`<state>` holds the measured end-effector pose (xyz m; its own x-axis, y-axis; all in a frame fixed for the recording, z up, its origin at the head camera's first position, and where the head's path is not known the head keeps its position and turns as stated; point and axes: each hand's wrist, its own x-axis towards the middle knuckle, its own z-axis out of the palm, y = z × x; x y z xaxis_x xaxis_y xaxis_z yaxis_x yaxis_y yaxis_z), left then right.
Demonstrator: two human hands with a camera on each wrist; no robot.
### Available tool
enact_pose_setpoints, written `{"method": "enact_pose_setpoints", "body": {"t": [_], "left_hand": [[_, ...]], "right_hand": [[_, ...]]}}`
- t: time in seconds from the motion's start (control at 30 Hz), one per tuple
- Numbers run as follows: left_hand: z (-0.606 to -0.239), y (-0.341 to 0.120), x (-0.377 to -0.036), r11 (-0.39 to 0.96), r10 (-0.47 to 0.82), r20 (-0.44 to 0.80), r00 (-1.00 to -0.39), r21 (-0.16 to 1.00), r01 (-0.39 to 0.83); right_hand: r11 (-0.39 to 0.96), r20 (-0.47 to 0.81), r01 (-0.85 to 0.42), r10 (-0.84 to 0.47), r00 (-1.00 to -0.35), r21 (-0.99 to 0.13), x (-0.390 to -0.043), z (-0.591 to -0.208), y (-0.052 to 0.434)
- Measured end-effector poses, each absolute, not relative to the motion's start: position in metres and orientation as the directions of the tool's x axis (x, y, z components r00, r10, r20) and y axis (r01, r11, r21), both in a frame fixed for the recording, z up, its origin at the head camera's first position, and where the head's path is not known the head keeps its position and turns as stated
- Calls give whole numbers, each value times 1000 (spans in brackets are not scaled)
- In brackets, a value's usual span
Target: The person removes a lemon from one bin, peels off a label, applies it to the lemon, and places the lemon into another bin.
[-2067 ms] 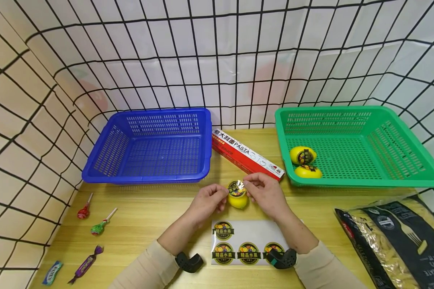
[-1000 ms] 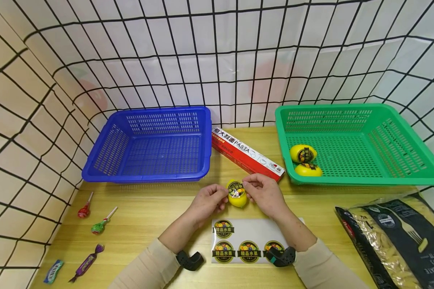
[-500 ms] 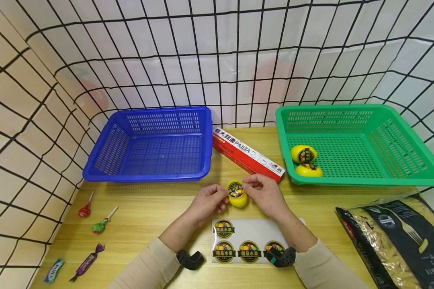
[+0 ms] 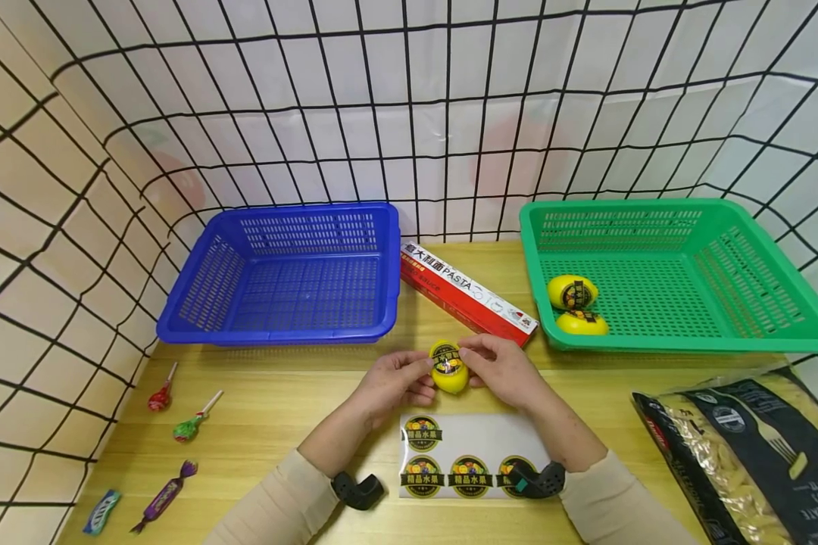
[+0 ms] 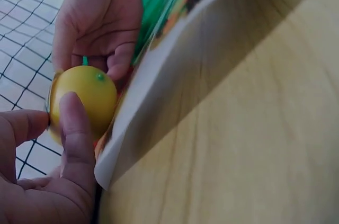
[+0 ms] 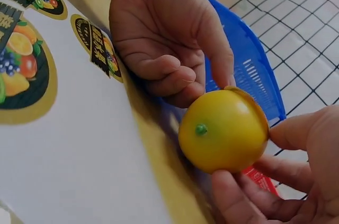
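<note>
A yellow lemon (image 4: 452, 383) with a small green stem tip sits between both hands above the table. On its upper side lies a round black-and-gold fruit sticker (image 4: 447, 354), its edge standing slightly off the skin in the right wrist view. The left hand (image 4: 397, 384) holds the lemon from the left, thumb at the sticker's edge and fingers along the side. From the right, the right hand (image 4: 503, 371) holds it too, its thumb (image 6: 294, 131) on the sticker's edge and fingers below. A sheet (image 4: 477, 433) with several matching stickers lies nearer the body.
A blue basket (image 4: 276, 337) stands back left, a green basket (image 4: 688, 342) back right with two stickered lemons (image 4: 572, 292). A red-white pasta box (image 4: 466, 294) lies between them. Lollipops (image 4: 185, 430) and wrapped candies (image 4: 165, 497) lie left; a pasta bag (image 4: 750, 446) lies right.
The sticker, held up by its edges before, has come down onto the lemon. Both thumbs now press at its edges, and the fingers have closed round the lemon's sides.
</note>
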<state>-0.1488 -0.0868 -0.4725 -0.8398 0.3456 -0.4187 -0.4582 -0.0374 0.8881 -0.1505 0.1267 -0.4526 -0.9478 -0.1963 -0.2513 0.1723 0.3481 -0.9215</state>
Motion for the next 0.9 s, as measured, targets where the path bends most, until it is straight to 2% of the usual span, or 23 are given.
{"method": "enact_pose_setpoints", "body": {"t": [0.27, 0.5, 0.6, 0.77, 0.9], "left_hand": [[-463, -86, -142, -19, 442, -359, -822, 913, -409], [-449, -85, -133, -78, 528, -299, -795, 915, -396], [-445, -84, -130, -97, 536, -278, -797, 918, -385], [-443, -80, -126, -75, 584, -240, -775, 935, -346], [-442, -79, -124, -72, 617, -222, -755, 939, -336]], "right_hand": [[250, -106, 50, -216, -971, -967, -147, -439, 133], [159, -23, -24, -285, -958, -987, -144, -432, 135], [212, -5, -68, -326, -945, -975, -142, -430, 134], [392, 34, -169, -329, -944, -904, -136, -427, 129], [424, 84, -214, -304, -949, -880, -133, -425, 125]]}}
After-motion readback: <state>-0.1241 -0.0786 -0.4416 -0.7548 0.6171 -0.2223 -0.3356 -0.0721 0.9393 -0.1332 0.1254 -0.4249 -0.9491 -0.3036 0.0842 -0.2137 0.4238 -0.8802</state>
